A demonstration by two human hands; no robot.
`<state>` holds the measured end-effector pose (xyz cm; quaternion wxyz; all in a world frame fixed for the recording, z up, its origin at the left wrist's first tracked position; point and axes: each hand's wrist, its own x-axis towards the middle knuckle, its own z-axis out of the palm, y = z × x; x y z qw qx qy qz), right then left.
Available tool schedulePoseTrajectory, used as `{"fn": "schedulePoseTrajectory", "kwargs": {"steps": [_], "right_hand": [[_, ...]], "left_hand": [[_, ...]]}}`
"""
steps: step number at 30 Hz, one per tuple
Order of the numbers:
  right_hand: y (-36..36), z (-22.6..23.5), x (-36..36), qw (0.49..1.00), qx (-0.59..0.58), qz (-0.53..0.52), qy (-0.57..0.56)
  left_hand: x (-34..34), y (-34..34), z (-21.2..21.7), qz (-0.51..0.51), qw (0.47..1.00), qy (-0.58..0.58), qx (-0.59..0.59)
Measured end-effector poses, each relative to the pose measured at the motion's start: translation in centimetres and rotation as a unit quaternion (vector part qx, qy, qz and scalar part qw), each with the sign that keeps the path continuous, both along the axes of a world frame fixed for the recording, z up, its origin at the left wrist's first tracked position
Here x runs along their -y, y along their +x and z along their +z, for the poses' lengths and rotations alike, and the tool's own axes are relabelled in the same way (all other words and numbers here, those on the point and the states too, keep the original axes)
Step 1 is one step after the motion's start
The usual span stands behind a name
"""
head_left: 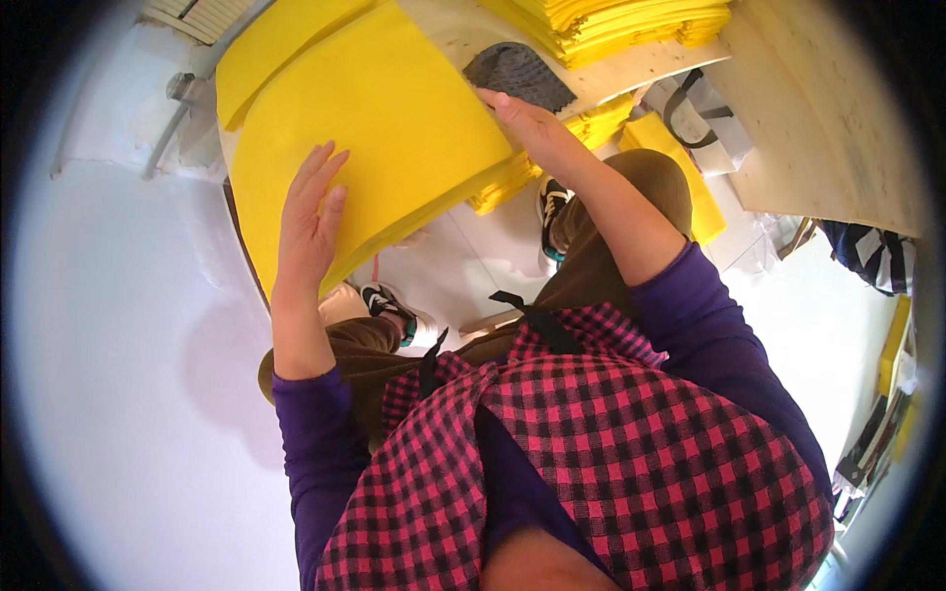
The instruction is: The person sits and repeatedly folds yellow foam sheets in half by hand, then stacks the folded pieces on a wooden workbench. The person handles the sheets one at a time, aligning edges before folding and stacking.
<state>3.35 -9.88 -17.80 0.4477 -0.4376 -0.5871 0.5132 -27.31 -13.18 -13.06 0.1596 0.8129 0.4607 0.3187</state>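
A stack of flat yellow fabric sheets (404, 128) lies on the wooden table before me, its near edge hanging slightly over. My left hand (313, 222) is over the stack's near left part, fingers stretched out and a little apart, holding nothing. At the stack's right edge is my right hand (527, 126), fingers extended and empty, beside a dark grey cloth (517, 75). Whether either palm presses on the sheets I cannot tell. Another yellow piece (271, 54) lies along the far left side.
A tall pile of folded yellow fabric (611, 25) stands at the back right of the table. A wooden panel (813, 118) rises on the right. More yellow pieces (680, 172) and a white bag with black handles (705, 113) are below, near my right knee.
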Motion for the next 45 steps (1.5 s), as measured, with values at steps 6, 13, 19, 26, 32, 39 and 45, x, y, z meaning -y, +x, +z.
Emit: {"fn": "schedulePoseTrajectory", "kwargs": {"steps": [6,13,19,26,32,39,45], "right_hand": [[1.2,1.0,0.4,0.997,0.067,0.016,0.020],[2.2,2.3,0.7,0.998,0.057,0.030,0.006],[2.6,2.1,0.3,0.998,0.058,0.007,-0.003],[2.9,1.4,-0.3,0.997,0.056,-0.026,-0.042],[2.9,0.9,-1.1,0.998,0.036,-0.024,-0.044],[2.8,1.0,-1.5,0.997,0.024,-0.033,-0.064],[2.2,0.6,-1.7,0.994,0.093,-0.010,-0.058]], "left_hand": [[-2.3,3.7,0.3,-0.036,0.999,-0.020,-0.021],[-3.4,6.1,0.0,-0.045,0.997,-0.020,-0.068],[-3.2,6.2,-0.4,-0.045,0.996,-0.018,-0.081],[-3.7,6.2,-0.3,-0.045,0.994,-0.028,-0.099],[-3.9,6.2,0.3,-0.047,0.992,-0.033,-0.109],[-4.5,6.8,2.0,-0.044,0.992,-0.012,-0.116],[-5.3,8.3,1.8,-0.047,0.995,-0.042,-0.075]]}}
